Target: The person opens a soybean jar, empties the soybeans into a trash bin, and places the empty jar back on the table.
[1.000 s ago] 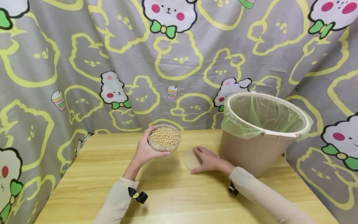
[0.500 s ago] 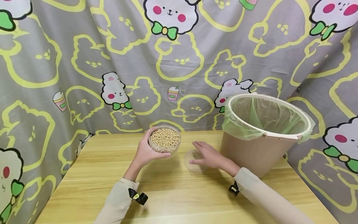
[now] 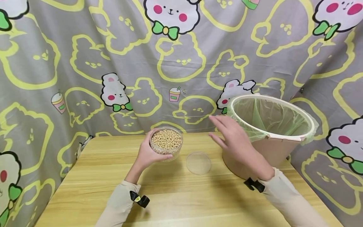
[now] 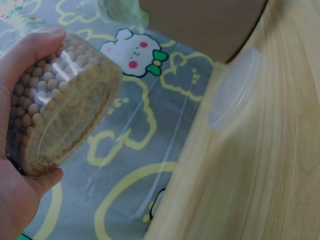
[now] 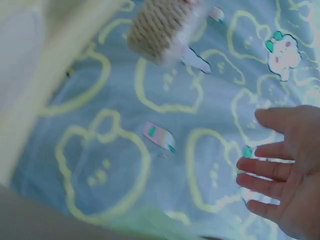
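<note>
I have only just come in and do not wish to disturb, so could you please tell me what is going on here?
A person's left hand grips a clear jar of pale, round beans, holding it above the wooden table. The jar is uncovered, and a round, clear lid lies on the table. The right hand is in the air near a bin lined with a green bag; its fingers are extended and it holds nothing.

No legible text, labels, brands or numbers.
</note>
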Demonstrator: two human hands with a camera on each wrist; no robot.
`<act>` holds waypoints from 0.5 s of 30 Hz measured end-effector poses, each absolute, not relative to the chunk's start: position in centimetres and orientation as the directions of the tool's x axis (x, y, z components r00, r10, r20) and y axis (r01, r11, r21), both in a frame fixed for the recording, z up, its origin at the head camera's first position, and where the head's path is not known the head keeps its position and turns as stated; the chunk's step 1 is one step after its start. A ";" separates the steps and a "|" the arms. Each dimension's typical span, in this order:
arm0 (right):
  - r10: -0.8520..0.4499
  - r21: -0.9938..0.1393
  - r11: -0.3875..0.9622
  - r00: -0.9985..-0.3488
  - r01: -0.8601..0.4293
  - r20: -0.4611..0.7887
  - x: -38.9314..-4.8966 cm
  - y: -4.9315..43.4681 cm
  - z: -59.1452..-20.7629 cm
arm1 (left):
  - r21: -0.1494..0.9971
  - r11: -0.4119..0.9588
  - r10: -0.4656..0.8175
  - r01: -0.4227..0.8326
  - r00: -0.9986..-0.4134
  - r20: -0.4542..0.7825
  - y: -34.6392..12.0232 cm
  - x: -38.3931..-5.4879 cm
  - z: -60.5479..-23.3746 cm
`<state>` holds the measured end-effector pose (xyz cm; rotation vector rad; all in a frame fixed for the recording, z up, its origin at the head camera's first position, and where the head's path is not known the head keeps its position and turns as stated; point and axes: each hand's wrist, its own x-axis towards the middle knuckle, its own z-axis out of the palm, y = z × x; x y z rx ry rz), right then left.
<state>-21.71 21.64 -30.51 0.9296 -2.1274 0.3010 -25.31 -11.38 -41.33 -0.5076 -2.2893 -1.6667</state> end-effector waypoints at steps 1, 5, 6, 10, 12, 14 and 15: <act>-0.509 0.116 0.716 -0.400 -0.688 0.762 -21.6 21.9 -30.1 | 0.860 0.278 0.122 0.428 -0.904 0.411 -11.4 -25.4 -41.3; -0.460 0.200 0.797 -0.357 -0.570 0.813 -21.7 22.9 -29.4 | 0.858 0.272 0.123 0.435 -0.901 0.417 -11.2 -25.5 -41.3; -0.450 0.220 0.818 -0.352 -0.532 0.820 -21.7 23.2 -29.4 | 0.859 0.270 0.124 0.436 -0.900 0.418 -11.1 -25.5 -41.2; -0.434 0.290 0.875 -0.361 -0.389 0.826 -21.8 24.1 -29.6 | 0.853 0.265 0.129 0.450 -0.893 0.431 -10.9 -25.5 -41.0; -0.430 0.314 0.888 -0.368 -0.335 0.824 -21.8 24.6 -29.8 | 0.850 0.264 0.132 0.457 -0.890 0.437 -10.8 -25.7 -40.9; -0.427 0.332 0.897 -0.376 -0.292 0.823 -21.7 25.1 -30.0 | 0.847 0.264 0.131 0.462 -0.887 0.443 -10.6 -25.8 -40.7; -0.425 0.338 0.900 -0.375 -0.275 0.824 -21.6 25.3 -30.0 | 0.847 0.263 0.130 0.462 -0.887 0.443 -10.4 -25.8 -40.6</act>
